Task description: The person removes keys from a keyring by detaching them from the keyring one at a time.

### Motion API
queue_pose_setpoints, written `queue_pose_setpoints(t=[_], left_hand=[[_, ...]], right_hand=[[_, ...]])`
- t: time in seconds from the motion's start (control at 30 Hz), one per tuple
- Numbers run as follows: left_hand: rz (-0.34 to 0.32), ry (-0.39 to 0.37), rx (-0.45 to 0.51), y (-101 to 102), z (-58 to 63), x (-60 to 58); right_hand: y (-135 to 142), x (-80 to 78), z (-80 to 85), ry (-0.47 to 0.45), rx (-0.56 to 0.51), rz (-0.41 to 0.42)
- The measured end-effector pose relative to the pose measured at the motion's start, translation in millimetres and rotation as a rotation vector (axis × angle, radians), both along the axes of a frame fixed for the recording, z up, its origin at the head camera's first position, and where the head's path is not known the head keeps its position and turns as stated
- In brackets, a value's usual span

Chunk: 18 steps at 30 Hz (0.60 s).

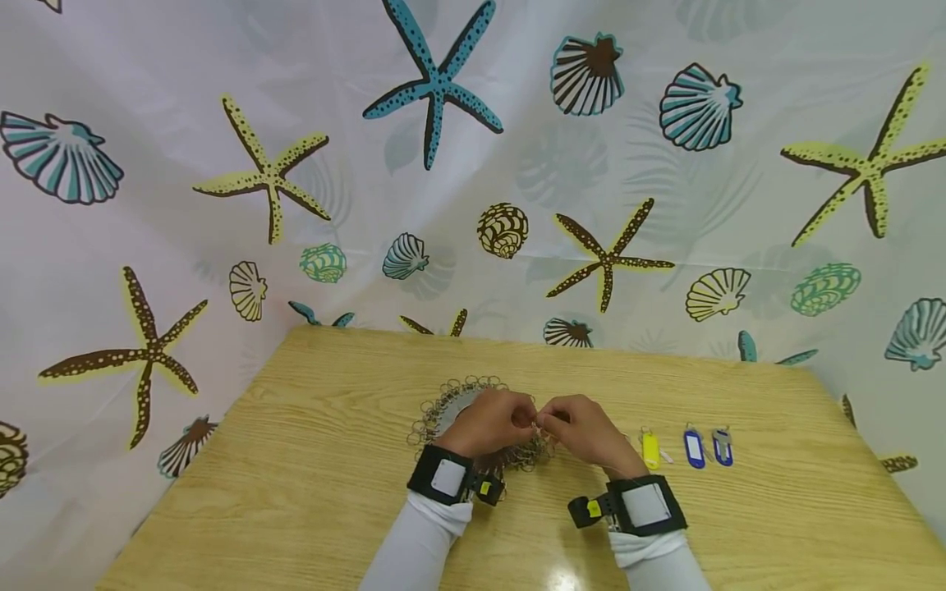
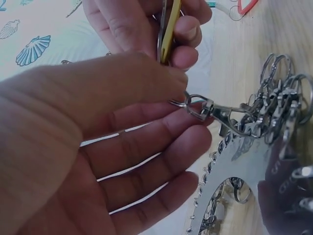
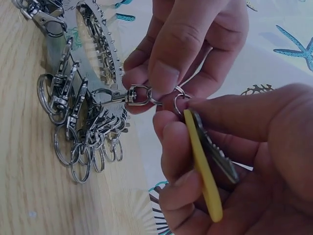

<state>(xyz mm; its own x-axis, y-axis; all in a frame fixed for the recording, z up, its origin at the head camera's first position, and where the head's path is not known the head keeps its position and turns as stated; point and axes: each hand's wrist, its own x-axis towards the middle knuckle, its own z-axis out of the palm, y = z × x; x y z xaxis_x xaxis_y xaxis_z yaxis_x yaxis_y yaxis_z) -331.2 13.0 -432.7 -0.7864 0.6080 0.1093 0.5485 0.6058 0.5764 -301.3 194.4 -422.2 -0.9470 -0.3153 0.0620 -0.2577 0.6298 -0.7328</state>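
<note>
My left hand (image 1: 491,420) pinches the split ring of a silver swivel clasp (image 3: 117,98) between thumb and forefinger, its other fingers extended in the left wrist view. The clasp hooks onto the toothed rim of a round metal key holder (image 2: 220,164), which carries many more clasps with rings. In my right hand (image 1: 584,427) are a yellow key tag (image 3: 202,169) and a key (image 3: 217,152), pinched near their small ring (image 3: 177,105). That ring sits right at the clasp's split ring, and fingertips partly hide where the two meet.
Right of my hands on the wooden table (image 1: 332,476) lie another yellow tag (image 1: 650,450), a blue tag (image 1: 694,448) and a second blue tag (image 1: 723,450), with keys beside them. A curtain (image 1: 473,180) printed with shells and starfish surrounds the table's back and sides.
</note>
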Motion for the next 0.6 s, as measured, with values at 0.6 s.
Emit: queue_pose_setpoints(t=[0.6], left_hand=[[-0.014, 0.034, 0.037, 0.7, 0.9, 0.8]], right_hand=[[0.6, -4.0, -3.3, 0.056, 0.021, -0.060]])
